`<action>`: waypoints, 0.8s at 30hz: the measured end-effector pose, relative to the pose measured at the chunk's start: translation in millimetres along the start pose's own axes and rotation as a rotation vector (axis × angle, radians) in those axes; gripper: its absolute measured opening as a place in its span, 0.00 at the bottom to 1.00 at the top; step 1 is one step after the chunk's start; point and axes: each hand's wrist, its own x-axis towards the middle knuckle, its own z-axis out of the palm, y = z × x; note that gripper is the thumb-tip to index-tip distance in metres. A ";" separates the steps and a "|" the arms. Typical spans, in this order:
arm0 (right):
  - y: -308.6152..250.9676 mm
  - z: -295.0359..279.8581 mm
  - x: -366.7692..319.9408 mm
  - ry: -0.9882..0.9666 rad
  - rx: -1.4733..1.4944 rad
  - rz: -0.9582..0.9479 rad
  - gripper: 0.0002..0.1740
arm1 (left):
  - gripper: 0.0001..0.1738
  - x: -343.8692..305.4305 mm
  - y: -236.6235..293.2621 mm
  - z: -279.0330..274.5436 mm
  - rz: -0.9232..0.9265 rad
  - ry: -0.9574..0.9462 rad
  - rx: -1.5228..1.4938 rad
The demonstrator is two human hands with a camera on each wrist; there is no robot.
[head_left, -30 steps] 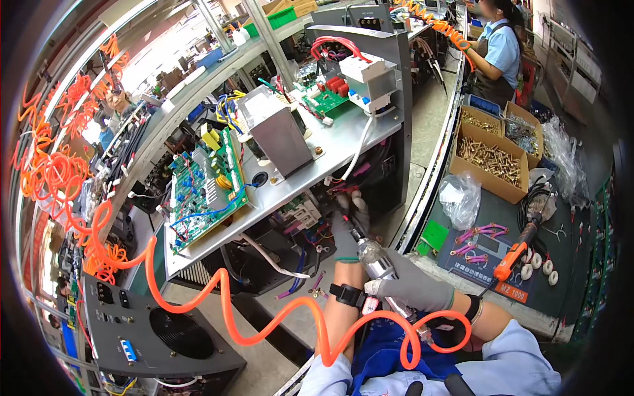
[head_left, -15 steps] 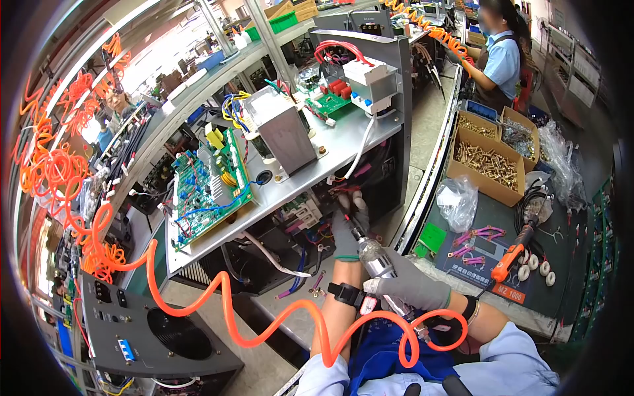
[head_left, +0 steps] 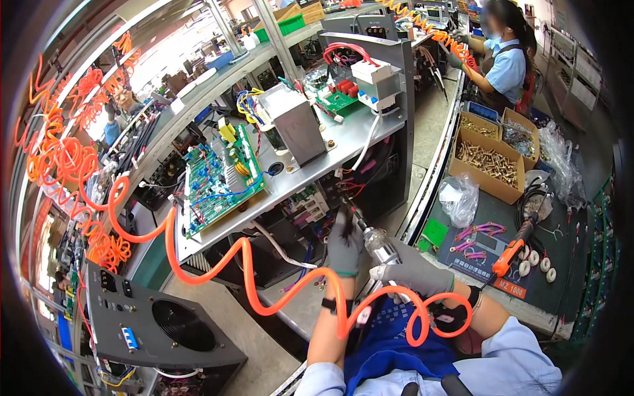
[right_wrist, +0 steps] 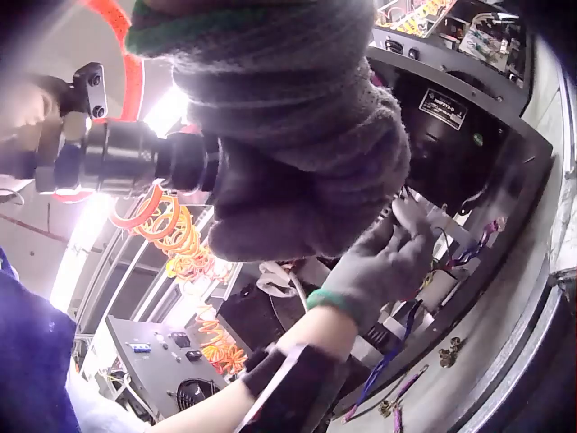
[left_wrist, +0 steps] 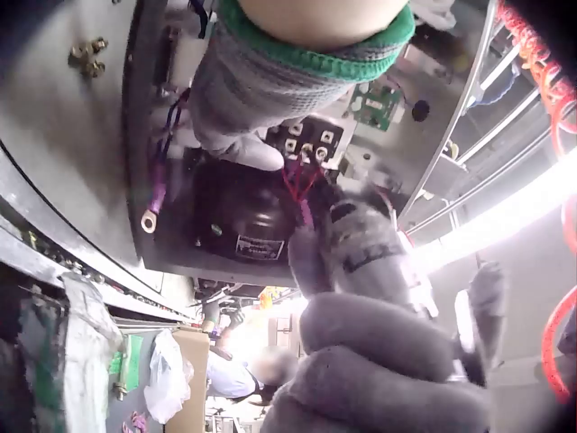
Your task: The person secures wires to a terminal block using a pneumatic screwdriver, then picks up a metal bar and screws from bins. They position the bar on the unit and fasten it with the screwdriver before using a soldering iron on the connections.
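In a grey glove, the left hand (head_left: 345, 244) (left_wrist: 248, 99) (right_wrist: 383, 262) reaches under the metal shelf (head_left: 297, 175) of an open machine, its fingers loosely extended beside a terminal block (left_wrist: 311, 140). What its fingertips touch is partly hidden. Red wires with a purple sleeve (left_wrist: 305, 197) run to the block. The gloved right hand (head_left: 419, 272) (left_wrist: 379, 361) (right_wrist: 288, 135) is wrapped round a silver air screwdriver (head_left: 380, 245) (left_wrist: 365, 248) (right_wrist: 117, 158), whose bit points into the machine towards the block. The bit's tip cannot be made out.
An orange coiled hose (head_left: 247, 284) crosses in front of the arms. A circuit board (head_left: 221, 178) and metal box (head_left: 297, 125) sit on the shelf. At right are a carton of brass screws (head_left: 489, 165) and an orange-handled tool (head_left: 512, 254). Another person (head_left: 505, 66) works behind.
The left hand has drawn back slightly towards the body, and its wrist has turned. The right hand keeps its grip on the screwdriver. The machine and hose appear shifted right in the head view.
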 end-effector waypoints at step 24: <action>33.7 39.7 4.8 -0.004 0.179 -0.046 0.23 | 0.17 -202.3 72.6 32.7 -0.760 -0.227 -0.107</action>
